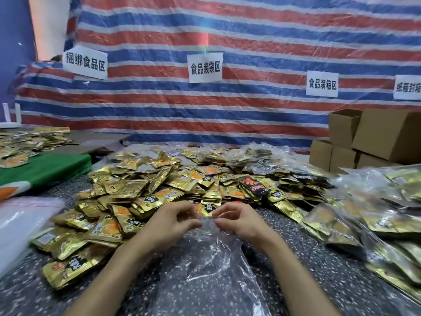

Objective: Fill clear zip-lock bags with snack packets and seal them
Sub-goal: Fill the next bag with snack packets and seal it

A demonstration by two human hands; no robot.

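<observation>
An empty clear bag (209, 254) lies on the speckled table (319, 258) before the person, its far edge pinched by the left hand (175, 221) and right hand (239, 221). Gold packets (141, 197) are heaped just beyond, filled bags (373, 215) at right, boxes (364, 142) behind.

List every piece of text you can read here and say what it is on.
"捆绑食品区": left paper sign on the striped tarp.
"食品装袋区": middle paper sign.
"食品装箱区": right paper sign.
"纸箱封…": fourth paper sign, cut off by the frame edge.
Snack packets: print too blurred to read.
Clear bag: no print visible.
</observation>
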